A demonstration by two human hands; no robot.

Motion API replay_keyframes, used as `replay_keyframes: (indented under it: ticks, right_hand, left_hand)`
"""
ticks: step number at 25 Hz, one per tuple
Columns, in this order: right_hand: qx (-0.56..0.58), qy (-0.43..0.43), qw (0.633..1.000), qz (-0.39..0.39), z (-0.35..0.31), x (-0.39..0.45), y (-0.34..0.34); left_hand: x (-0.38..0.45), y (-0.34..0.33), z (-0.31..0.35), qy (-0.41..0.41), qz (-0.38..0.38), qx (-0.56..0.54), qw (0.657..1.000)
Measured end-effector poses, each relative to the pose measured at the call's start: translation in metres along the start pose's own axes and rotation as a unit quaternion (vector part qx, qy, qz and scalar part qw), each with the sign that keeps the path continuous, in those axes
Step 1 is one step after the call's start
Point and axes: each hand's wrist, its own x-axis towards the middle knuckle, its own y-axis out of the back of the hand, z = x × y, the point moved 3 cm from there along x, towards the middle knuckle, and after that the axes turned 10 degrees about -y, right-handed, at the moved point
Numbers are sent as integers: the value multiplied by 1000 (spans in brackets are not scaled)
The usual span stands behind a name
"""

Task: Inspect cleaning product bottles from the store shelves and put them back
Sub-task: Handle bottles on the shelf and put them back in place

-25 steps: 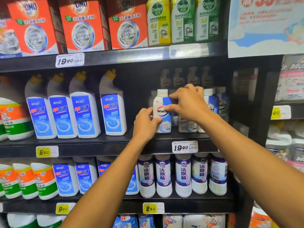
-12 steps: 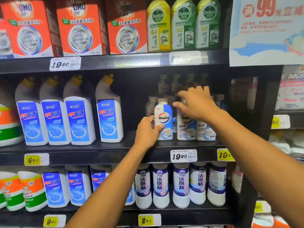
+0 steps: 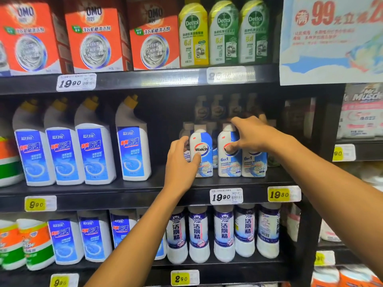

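The thumb and fingers of the left hand (image 3: 182,160) are curled around the lower left side of a Walch bottle (image 3: 202,150), the thumb being laid across its label just below the red and blue logo while the other fingers are wrapped behind its left edge; the bottle is stood upright on the middle shelf (image 3: 145,193), at the left end of a front row of like bottles. The right hand (image 3: 251,135) is reached over the second bottle (image 3: 228,160) just beside it; its thumb is pressed against the front of that bottle at the logo and its forefinger is arched over the white cap, so that the neck is lightly pinched between them, the remaining fingers being loosely spread toward the darker bottles at the back of the shelf. A third bottle (image 3: 253,164) of the same kind is stood to the right, partly hidden by the wrist. Both forearms are stretched up from the lower edge of the view. To the left on the same shelf, four white bottles with blue labels and yellow caps (image 3: 133,141) are lined up; a white price tag (image 3: 226,196) reading 19.90 is fixed to the shelf edge beneath the Walch row, with a yellow tag (image 3: 283,194) beside it; orange OMO boxes (image 3: 94,40) and Dettol bottles (image 3: 223,34) are ranged on the shelf above.
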Motion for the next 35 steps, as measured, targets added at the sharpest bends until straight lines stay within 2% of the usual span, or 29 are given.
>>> replay_keyframes:
  ticks: [2,5,8,11,13,15,18,22,26,30,32,35]
  right_hand:
    - [15,-3,1000,-5,2,-2,-2]
    - [60,-8,998,-11,4,-9,-1]
    - [103,15,994,23,5,-21,4]
    - [183,50,979,72,5,-33,16]
    - [230,76,966,89,4,-43,27]
    - [298,80,950,55,1,-55,32]
    - [426,79,901,0,-5,-74,25]
    - [542,36,839,-22,-10,-101,0]
    - [673,-14,736,-70,-12,-138,-41]
    - [754,-83,641,-117,-23,-169,-74]
    - [762,-130,624,-114,-26,-179,-84]
    - [750,-158,633,-114,-29,-186,-91]
  left_hand:
    - [-4,1,6,-19,4,-4,1000]
    - [-10,1,9,-5,8,-21,1000]
    - [-18,0,18,-6,15,-34,999]
    - [-25,-3,33,-42,-6,-37,998]
    - [-28,-6,41,-12,-35,-87,996]
    - [-33,-6,50,48,-73,-148,985]
    - [-47,-6,57,77,-104,-260,957]
    - [-81,-3,66,139,-64,-383,911]
    - [-124,-4,71,193,-33,-424,884]
    - [-162,-2,73,228,-55,-420,877]
    - [-177,0,73,239,-67,-401,882]
    - [-188,3,72,243,-79,-385,887]
